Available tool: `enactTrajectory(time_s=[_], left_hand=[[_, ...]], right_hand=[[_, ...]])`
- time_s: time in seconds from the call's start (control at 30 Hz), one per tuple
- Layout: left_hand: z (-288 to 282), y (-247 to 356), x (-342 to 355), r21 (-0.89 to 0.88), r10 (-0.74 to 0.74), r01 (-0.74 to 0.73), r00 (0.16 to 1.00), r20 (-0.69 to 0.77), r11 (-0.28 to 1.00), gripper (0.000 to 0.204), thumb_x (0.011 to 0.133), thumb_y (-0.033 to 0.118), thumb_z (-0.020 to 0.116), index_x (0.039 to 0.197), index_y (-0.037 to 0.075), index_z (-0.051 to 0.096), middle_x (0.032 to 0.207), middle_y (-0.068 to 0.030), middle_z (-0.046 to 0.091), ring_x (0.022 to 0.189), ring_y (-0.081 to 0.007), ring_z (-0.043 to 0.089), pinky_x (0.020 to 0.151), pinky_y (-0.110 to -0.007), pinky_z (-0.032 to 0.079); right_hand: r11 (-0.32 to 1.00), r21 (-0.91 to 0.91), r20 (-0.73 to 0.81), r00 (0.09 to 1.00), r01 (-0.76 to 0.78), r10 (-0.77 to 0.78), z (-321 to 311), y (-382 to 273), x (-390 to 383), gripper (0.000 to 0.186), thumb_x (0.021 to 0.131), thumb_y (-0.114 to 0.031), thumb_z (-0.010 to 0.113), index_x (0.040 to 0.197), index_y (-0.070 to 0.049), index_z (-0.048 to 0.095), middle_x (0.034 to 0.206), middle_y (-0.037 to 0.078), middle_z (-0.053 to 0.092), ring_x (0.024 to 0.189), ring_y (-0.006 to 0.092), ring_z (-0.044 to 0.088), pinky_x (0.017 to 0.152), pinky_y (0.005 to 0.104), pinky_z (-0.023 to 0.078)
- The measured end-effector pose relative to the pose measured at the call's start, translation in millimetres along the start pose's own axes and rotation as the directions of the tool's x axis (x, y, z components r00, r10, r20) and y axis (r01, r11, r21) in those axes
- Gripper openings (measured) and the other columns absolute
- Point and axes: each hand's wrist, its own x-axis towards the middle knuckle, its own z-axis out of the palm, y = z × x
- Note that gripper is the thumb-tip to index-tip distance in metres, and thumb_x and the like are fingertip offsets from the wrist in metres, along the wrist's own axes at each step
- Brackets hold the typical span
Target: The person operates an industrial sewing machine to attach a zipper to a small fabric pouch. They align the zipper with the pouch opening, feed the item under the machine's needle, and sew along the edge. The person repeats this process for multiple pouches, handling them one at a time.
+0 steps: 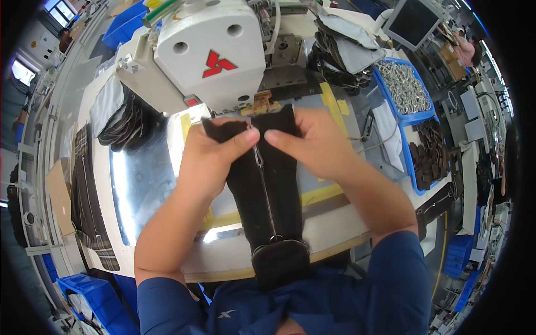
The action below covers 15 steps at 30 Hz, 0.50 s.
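Note:
Both my hands grip the far end of a long black fabric piece with a zipper (267,195), in front of the sewing machine. My left hand (220,148) pinches its left top corner, thumb on the cloth beside the zipper. My right hand (315,142) pinches the right top corner the same way, and the thumbs nearly meet. A metal zipper pull lies below them along the middle. The near end, a rounded zipped pouch, hangs over the table edge against my body. Just beyond my hands is the white sewing machine head (209,56).
Stacks of dark fabric pieces stand left (125,117) and back right (343,50). On the right, blue bins hold metal hooks (405,86) and brown pieces (427,153). A monitor (413,22) is at the back right. Yellow tape (329,109) marks the work plate.

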Motion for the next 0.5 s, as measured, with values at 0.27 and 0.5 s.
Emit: enactTrajectory(time_s=[0.27,0.5], left_hand=[[-0.4,-34.0,17.2,0.888,0.023,-0.008,1.0,-0.003,0.459,0.068,0.089,0.033,0.09,0.136,-0.006,0.062,0.09,-0.0168,0.076,0.077,-0.0272,0.074,0.074,-0.04,0.059],[-19.0,-45.3,1.3,0.809,0.25,-0.586,0.778,0.577,-0.042,0.098,0.072,0.057,0.09,0.145,-0.002,0.061,0.136,-0.0215,0.065,0.131,-0.0398,0.059,0.114,-0.051,0.044]], right_hand=[[0.747,-0.647,-0.115,0.988,-0.15,0.099,-10.5,34.6,20.7,0.034,0.094,-0.026,0.079,0.089,0.007,0.073,0.075,0.024,0.069,0.071,0.0345,0.071,0.065,0.0442,0.053],[0.698,-0.705,-0.058,0.992,-0.122,0.114,-9.4,31.4,32.2,0.038,0.095,-0.029,0.076,0.092,0.009,0.074,0.09,0.03,0.072,0.092,0.0494,0.07,0.086,0.0543,0.056]])
